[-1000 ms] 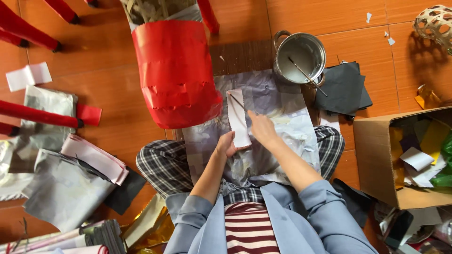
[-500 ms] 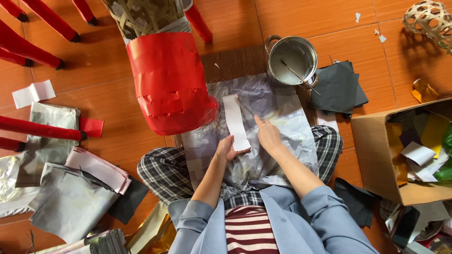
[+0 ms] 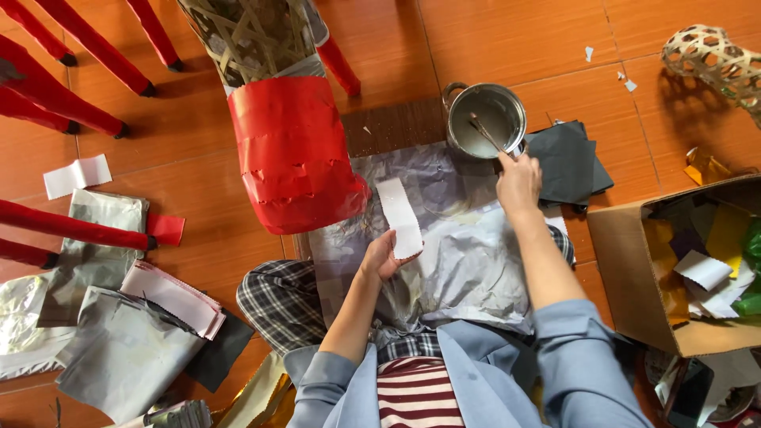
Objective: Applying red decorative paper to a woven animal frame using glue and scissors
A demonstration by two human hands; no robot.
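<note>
A: What does the left hand [image 3: 380, 255] hold?
B: It pinches the white paper strip [image 3: 399, 216], lifted above the grey sheet [image 3: 468, 254], probably to keep it clean.
A: And the right hand [image 3: 518, 181]?
B: Fingers closed on the brush [image 3: 483, 131] in the metal pot [image 3: 486, 119] just ahead, probably for taking glue.

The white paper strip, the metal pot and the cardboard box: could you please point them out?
white paper strip [image 3: 399, 215], head view, strip's middle.
metal pot [image 3: 512, 105], head view, right rim.
cardboard box [image 3: 617, 269], head view, left wall.
</note>
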